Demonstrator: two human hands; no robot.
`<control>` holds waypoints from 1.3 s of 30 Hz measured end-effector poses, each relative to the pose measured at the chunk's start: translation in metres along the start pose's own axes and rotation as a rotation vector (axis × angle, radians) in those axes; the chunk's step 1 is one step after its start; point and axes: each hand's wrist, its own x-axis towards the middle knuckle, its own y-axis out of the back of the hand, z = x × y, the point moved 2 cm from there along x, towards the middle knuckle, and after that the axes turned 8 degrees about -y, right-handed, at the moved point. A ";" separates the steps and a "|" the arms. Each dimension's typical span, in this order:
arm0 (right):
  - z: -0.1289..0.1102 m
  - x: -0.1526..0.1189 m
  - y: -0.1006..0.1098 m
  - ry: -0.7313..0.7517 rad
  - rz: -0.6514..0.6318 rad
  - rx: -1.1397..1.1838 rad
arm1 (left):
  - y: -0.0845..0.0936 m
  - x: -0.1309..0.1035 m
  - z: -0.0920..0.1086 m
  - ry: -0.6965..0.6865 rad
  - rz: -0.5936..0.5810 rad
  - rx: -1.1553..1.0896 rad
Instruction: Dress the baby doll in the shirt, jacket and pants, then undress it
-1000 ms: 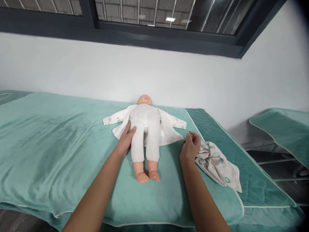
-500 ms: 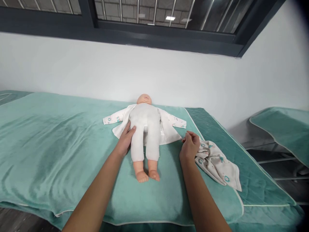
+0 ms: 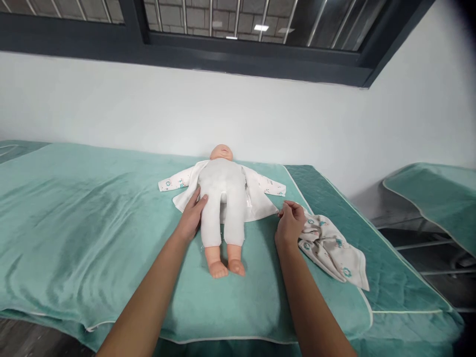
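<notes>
White-painted wall and a dark grey window frame are seen behind a bed spread with a pale green, velvety cover, on which a soft, white cloth-bodied doll with a peach moulded head and feet is laid face up, head towards the wall. Beneath the doll, a white long-sleeved jacket with small teal prints on its sleeves is spread open, apparently so that both front panels are kept clear of the body. The left hand is rested open along one side of the doll's hip, thumb over the thigh, presumably to keep the body steady. Right of the doll, the jacket's lower corner appears to be pinched between the closed fingertips of the right hand; the hem is drawn to a point there, probably to hold that panel out. Farther right of the doll, a crumpled off-white cotton garment with teal prints is left across the cover's piped edge. As containers, only the jacket's sleeves might be counted; they are stretched outwards from the doll's shoulders, and no hands are shown at the cuffs.
</notes>
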 end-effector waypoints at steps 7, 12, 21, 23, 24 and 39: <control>-0.014 -0.029 0.006 0.212 -0.200 -0.295 | 0.003 -0.021 0.011 0.050 0.061 0.090; -0.029 -0.052 0.052 0.647 -0.303 -0.915 | 0.010 -0.044 0.019 -0.011 0.032 0.207; -0.057 -0.029 0.163 0.761 -0.204 -1.293 | 0.001 -0.122 0.035 -0.624 -0.469 0.788; -0.058 -0.033 0.158 0.826 -0.271 -1.281 | -0.006 -0.137 0.034 -0.696 -0.556 0.868; -0.058 -0.036 0.151 0.860 -0.314 -1.266 | -0.009 -0.141 0.033 -0.716 -0.563 0.901; -0.061 0.000 0.058 0.376 -0.460 -1.329 | 0.000 -0.146 0.021 -0.492 -0.303 0.610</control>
